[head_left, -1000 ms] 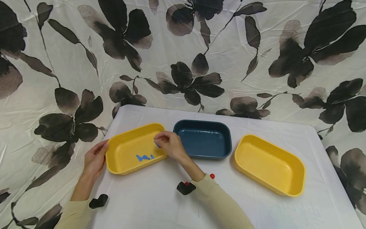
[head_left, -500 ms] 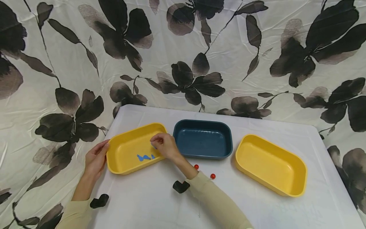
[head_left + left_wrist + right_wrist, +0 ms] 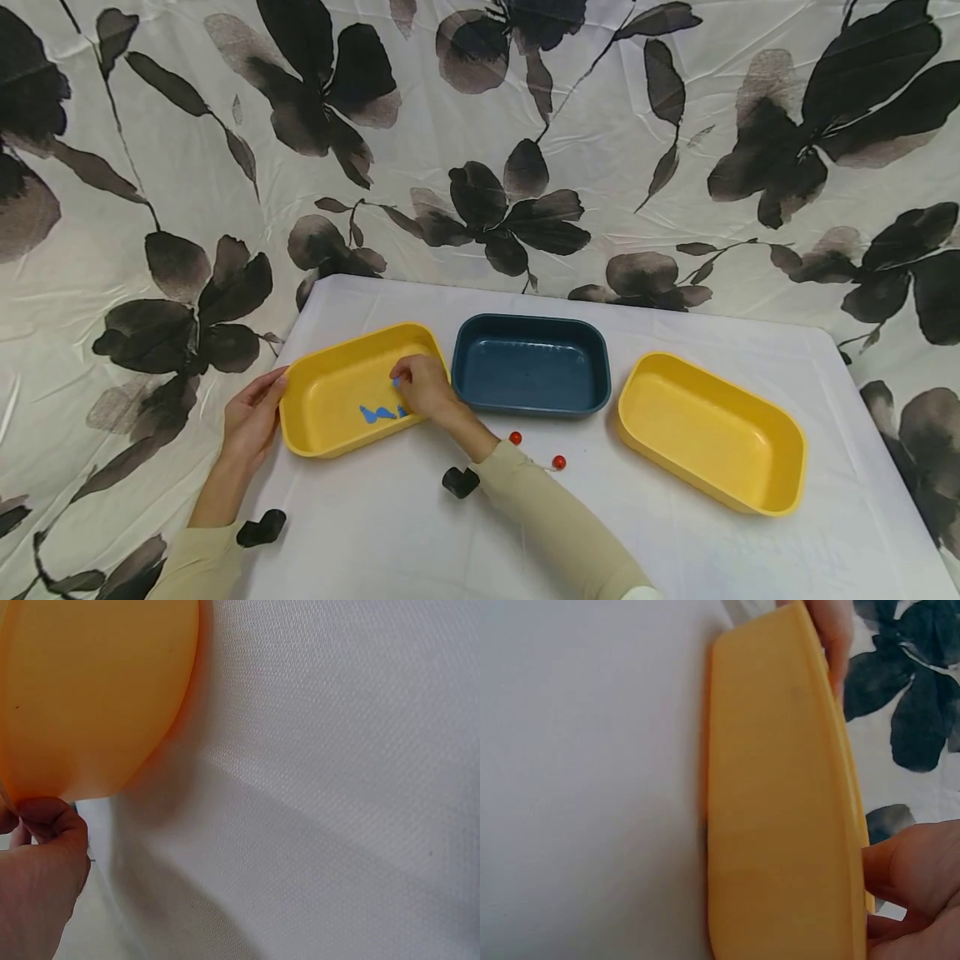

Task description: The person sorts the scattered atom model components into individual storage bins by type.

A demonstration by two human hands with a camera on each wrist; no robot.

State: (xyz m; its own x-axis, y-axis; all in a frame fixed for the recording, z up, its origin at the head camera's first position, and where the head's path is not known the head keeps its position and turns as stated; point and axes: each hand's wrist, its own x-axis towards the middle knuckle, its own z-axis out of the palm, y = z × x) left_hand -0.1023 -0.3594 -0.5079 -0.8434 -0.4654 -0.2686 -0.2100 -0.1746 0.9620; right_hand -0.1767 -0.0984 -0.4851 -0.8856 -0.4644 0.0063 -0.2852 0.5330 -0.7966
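Observation:
My left hand [image 3: 250,421] grips the left end of a yellow tray [image 3: 315,396], thumb at the rim; the left wrist view shows the fingers pinching the tray's edge. My right hand [image 3: 423,386] reaches over the tray's right end. Between its fingertips is a small blue piece [image 3: 396,382], mostly hidden by the fingers. A few more small blue pieces [image 3: 385,412] lie on the tray floor near its front wall; their exact kind is too small to tell. In the right wrist view, the tray's outer wall [image 3: 772,787] covers whatever my right fingers [image 3: 922,862] hold.
A dark blue tray [image 3: 532,367] stands right beside the yellow one. Farther right, a second yellow tray [image 3: 705,425] sits at an angle. Two small red balls [image 3: 558,462] lie on the white tabletop [image 3: 360,517] near my right forearm. A floral cloth [image 3: 420,150] hangs behind.
My right hand has moved slightly left over the tray, with the blue piece at its fingertips. Its forearm has shifted left, uncovering both red balls. My left hand stays at the tray's end.

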